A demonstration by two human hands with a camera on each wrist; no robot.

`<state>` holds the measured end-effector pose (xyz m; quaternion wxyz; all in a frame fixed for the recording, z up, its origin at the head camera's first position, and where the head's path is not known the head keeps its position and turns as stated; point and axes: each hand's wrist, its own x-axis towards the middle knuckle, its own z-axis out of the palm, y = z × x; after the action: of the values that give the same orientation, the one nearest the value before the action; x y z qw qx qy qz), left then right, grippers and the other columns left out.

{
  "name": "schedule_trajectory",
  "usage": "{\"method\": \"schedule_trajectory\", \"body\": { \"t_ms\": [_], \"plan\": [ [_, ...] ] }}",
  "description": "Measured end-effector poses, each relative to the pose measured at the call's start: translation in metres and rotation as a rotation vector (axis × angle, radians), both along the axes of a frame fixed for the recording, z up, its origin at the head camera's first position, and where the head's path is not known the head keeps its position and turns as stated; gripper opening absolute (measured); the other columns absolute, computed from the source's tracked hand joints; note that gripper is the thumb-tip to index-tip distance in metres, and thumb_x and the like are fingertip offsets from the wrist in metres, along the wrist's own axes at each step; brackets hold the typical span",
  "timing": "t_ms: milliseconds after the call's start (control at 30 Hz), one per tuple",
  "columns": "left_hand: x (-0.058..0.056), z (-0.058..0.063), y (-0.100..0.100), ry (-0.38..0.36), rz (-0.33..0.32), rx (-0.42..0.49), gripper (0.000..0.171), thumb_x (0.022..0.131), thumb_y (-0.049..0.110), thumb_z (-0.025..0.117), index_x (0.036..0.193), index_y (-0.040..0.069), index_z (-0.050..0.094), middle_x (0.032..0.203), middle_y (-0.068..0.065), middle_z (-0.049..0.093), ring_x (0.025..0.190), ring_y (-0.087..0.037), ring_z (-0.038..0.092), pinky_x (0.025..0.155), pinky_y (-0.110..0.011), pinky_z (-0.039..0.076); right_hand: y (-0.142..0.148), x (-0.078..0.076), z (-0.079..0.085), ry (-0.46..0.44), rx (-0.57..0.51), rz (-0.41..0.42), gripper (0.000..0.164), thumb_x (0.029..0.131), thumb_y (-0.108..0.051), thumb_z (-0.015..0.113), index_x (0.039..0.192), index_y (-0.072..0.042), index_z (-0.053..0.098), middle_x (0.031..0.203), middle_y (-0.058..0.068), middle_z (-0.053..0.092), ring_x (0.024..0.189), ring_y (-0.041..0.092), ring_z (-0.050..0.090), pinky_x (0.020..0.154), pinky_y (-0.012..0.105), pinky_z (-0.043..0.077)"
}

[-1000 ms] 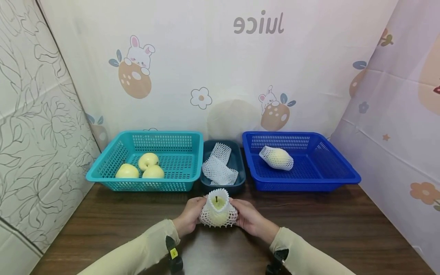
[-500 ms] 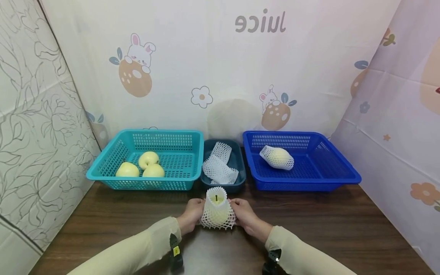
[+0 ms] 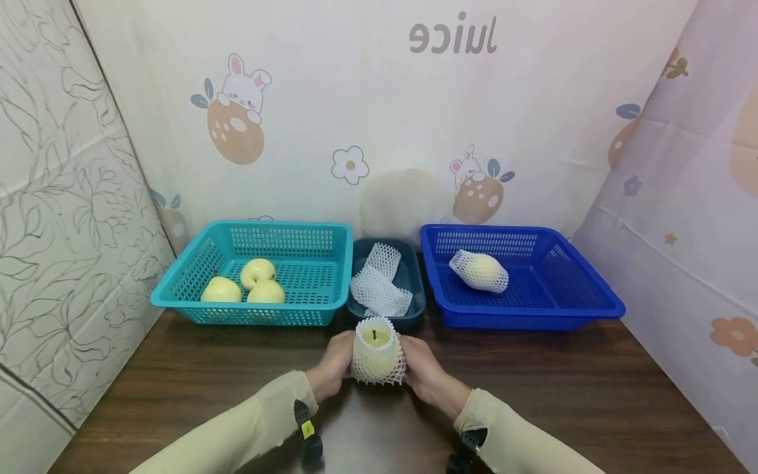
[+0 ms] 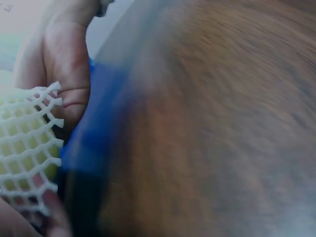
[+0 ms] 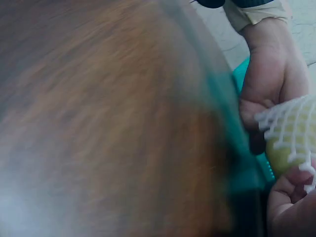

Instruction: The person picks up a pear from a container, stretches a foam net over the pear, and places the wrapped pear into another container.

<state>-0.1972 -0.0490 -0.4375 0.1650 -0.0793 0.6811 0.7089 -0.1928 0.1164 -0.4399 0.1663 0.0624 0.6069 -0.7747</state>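
Observation:
A pale yellow-green apple (image 3: 376,337), stem up, sits inside a white foam net sleeve (image 3: 379,364) in front of the small dark bin. From the left side my left hand (image 3: 333,364) grips the sleeved apple; my right hand (image 3: 428,372) grips it from the other side. Both wrist views show the net's lower fringe hanging around the fruit, with curled fingers (image 5: 291,190) at its edge in the right wrist view. In the left wrist view the opposite hand (image 4: 66,69) appears behind the netting (image 4: 29,143). Some fingertips are hidden behind the fruit.
A teal basket (image 3: 308,316) at the left holds three bare apples (image 3: 258,272). The small dark bin (image 3: 419,296) in the middle contains loose foam nets (image 3: 379,289). One netted apple (image 3: 482,270) lies in the blue basket (image 3: 533,318) on the right. Brown wooden table (image 3: 237,368) underneath.
The foam net has come lower around the apple and its flared bottom fringe has drawn in closer. Both hands still hold it and have shifted up slightly in the head view.

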Motion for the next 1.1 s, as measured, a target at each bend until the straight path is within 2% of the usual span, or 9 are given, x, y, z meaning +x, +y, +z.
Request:
{"method": "schedule_trajectory", "body": {
  "t_ms": [167,300,500,700,800,967,1100],
  "plan": [
    [-0.003,0.015,0.003,0.02,-0.015,0.033,0.036,0.101,0.031,0.04,0.12,0.004,0.055,0.112,-0.012,0.057,0.095,-0.024,0.056,0.072,-0.045,0.052,-0.002,-0.002,0.01,0.025,-0.017,-0.047,0.029,0.099,-0.018,0.044,0.117,0.003,0.054,0.085,0.002,0.065,0.077,0.013,0.06,0.068,0.03,0.049],
    [-0.004,0.019,0.006,0.017,0.014,0.023,0.036,0.102,0.029,0.038,0.121,0.002,0.054,0.108,-0.013,0.058,0.087,-0.023,0.059,0.068,-0.042,0.053,-0.001,-0.002,0.014,0.018,-0.005,-0.033,0.026,0.1,-0.014,0.04,0.118,0.002,0.049,0.086,0.003,0.06,0.076,0.013,0.058,0.066,0.03,0.048],
    [-0.003,0.016,0.01,0.019,0.089,0.014,0.037,0.104,0.026,0.037,0.12,-0.003,0.054,0.099,-0.012,0.061,0.076,-0.018,0.06,0.064,-0.037,0.053,0.001,-0.001,0.017,-0.005,0.071,-0.002,0.02,0.102,-0.017,0.036,0.111,-0.002,0.046,0.087,0.005,0.053,0.075,0.015,0.054,0.064,0.03,0.047],
    [-0.003,0.011,0.014,0.057,0.145,0.039,0.034,0.104,0.024,0.039,0.114,-0.004,0.056,0.091,-0.01,0.062,0.07,-0.015,0.062,0.062,-0.034,0.054,0.001,-0.003,0.013,0.033,0.068,-0.033,0.011,0.1,-0.015,0.044,0.106,-0.005,0.047,0.081,0.002,0.054,0.071,0.012,0.052,0.063,0.028,0.043],
    [-0.004,0.009,0.018,0.077,0.184,0.054,0.032,0.104,0.022,0.04,0.112,-0.004,0.057,0.089,-0.009,0.062,0.069,-0.013,0.061,0.061,-0.032,0.053,0.0,-0.005,0.011,0.066,0.059,-0.06,0.015,0.1,-0.014,0.047,0.108,-0.002,0.048,0.083,0.002,0.056,0.074,0.012,0.054,0.066,0.027,0.044],
    [-0.004,0.006,0.025,0.084,0.247,0.098,0.029,0.103,0.017,0.041,0.112,-0.005,0.058,0.091,-0.009,0.063,0.071,-0.013,0.061,0.062,-0.032,0.053,-0.003,-0.007,0.009,0.108,0.037,-0.103,0.026,0.101,-0.015,0.044,0.117,0.005,0.047,0.092,0.004,0.06,0.083,0.011,0.058,0.074,0.026,0.046],
    [-0.005,0.006,0.028,0.072,0.254,0.146,0.028,0.102,0.016,0.043,0.114,-0.004,0.058,0.094,-0.009,0.064,0.074,-0.013,0.062,0.065,-0.033,0.053,-0.004,-0.01,0.006,0.131,0.01,-0.137,0.03,0.102,-0.015,0.042,0.122,0.007,0.045,0.095,0.004,0.061,0.085,0.011,0.059,0.075,0.026,0.047]
  ]
}}
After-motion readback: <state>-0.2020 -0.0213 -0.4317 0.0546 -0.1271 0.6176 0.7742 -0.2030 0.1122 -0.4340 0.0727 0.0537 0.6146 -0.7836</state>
